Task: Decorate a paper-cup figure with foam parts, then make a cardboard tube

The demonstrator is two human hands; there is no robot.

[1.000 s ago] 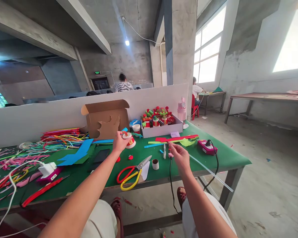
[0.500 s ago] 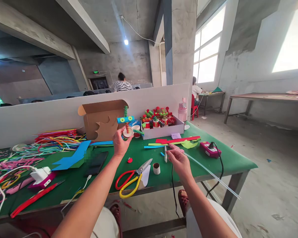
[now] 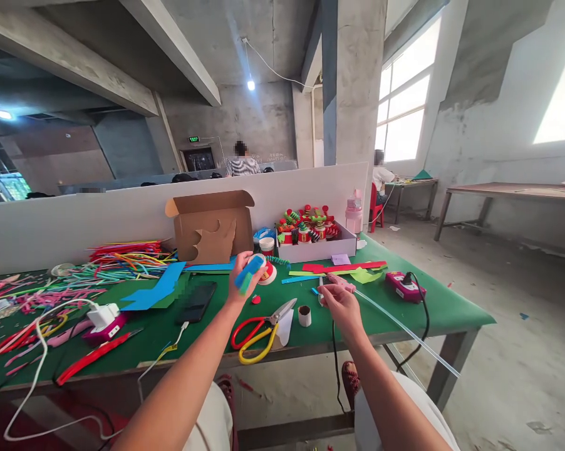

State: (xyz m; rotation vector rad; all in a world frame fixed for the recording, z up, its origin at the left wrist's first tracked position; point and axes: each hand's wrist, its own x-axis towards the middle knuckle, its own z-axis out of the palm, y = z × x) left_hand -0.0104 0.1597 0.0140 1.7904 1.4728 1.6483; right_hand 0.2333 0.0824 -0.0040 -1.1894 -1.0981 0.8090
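My left hand (image 3: 239,289) is closed around a paper-cup figure (image 3: 267,273), whose red side and white rim show beyond my fingers. Its blue paper roll (image 3: 250,273) hangs blurred across the hand, and a green coiled paper arm (image 3: 279,260) sticks out to the right. The fingertips of my right hand (image 3: 342,305) are pinched together; whatever they hold is hidden. Just behind them lies a pink glue gun (image 3: 342,283) with a long clear glue stick (image 3: 404,329) trailing right. Between my hands are a small white paper tube (image 3: 304,316), scissors (image 3: 266,329) and a red piece (image 3: 256,299).
A white box (image 3: 315,250) of similar finished figures stands at the back, beside a pink bottle (image 3: 354,213). An open cardboard box (image 3: 212,228), pipe cleaners (image 3: 127,263), a phone (image 3: 196,302) and a power block (image 3: 404,286) with its cord lie about. Paper strips (image 3: 343,266) lie behind the glue gun.
My left hand has lowered and tipped the figure, so its blue roll swings from above the cup to in front of my hand. My right hand stays by the glue gun. The view has turned slightly left.
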